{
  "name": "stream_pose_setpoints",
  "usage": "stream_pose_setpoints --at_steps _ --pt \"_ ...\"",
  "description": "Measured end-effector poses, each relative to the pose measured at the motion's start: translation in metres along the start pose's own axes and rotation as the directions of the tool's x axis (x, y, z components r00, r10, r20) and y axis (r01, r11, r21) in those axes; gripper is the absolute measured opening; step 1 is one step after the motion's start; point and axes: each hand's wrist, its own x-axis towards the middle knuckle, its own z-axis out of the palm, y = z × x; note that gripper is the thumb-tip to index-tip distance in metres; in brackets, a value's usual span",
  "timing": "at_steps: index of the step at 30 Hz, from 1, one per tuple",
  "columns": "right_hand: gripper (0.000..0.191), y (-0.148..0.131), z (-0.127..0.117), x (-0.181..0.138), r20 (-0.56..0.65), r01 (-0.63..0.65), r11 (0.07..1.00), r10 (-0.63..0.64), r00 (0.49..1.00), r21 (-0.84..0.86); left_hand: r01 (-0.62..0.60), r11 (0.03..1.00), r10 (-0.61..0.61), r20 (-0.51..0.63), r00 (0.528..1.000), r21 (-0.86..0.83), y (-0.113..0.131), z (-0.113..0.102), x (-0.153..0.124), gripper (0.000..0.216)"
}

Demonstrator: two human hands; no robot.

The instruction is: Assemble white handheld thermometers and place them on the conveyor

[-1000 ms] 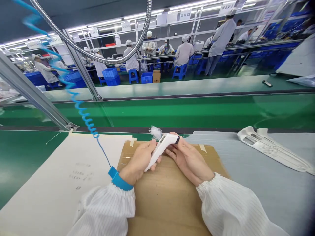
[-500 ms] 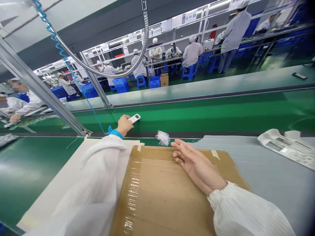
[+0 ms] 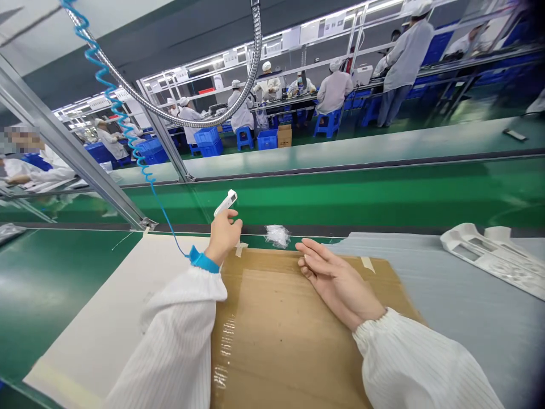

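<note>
My left hand (image 3: 223,234) is raised at the far edge of the bench, fingers closed on the lower end of a small white handheld device (image 3: 226,202) that points up toward the green conveyor belt (image 3: 361,190). A blue wrist strap (image 3: 204,261) with a coiled blue cord (image 3: 111,96) is on that wrist. My right hand (image 3: 334,276) lies open and empty on the brown cardboard sheet (image 3: 289,335), fingers stretched out and pointing left. A crumpled clear plastic bag (image 3: 277,234) lies just beyond the cardboard, between my hands.
A white paper sheet (image 3: 102,312) lies left of the cardboard, a grey mat (image 3: 451,301) right of it with a long white plastic part (image 3: 489,255) on it. A slanted metal post (image 3: 76,153) and a flexible metal hose (image 3: 200,120) stand ahead. Other workers sit at far benches.
Both hands held the device over the cardboard. Then my left hand carried it out over the belt and has now drawn back a little, still holding it; my right hand let go and lies open.
</note>
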Motion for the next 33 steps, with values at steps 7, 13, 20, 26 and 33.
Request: stream_pose_setpoints --at_steps 7,13,20,26,33 --pt "0.031 -0.003 0.004 -0.002 -0.01 0.002 1.0 -0.003 1.0 -0.024 -0.314 0.948 0.318 0.237 0.918 -0.055 0.012 0.039 -0.071 0.027" --pt "0.03 -0.003 0.003 -0.001 -0.006 0.001 1.0 -0.001 1.0 -0.023 -0.467 0.884 0.446 0.239 0.862 0.036 -0.006 0.052 -0.089 0.033" --pt "0.034 -0.003 0.001 0.0 -0.027 -0.002 1.0 0.001 1.0 -0.025 -0.403 0.915 0.403 -0.01 0.915 0.001 -0.009 0.051 -0.083 0.016" --pt "0.041 -0.001 -0.001 0.0 -0.021 0.005 0.999 -0.007 1.0 -0.053 -0.4 0.916 0.399 -0.067 0.914 0.001 -0.009 0.051 -0.083 0.015" --pt "0.048 -0.001 -0.001 -0.001 -0.025 -0.004 0.997 0.002 1.0 -0.079 -0.392 0.92 0.391 -0.053 0.919 -0.012 -0.009 0.05 -0.084 0.014"
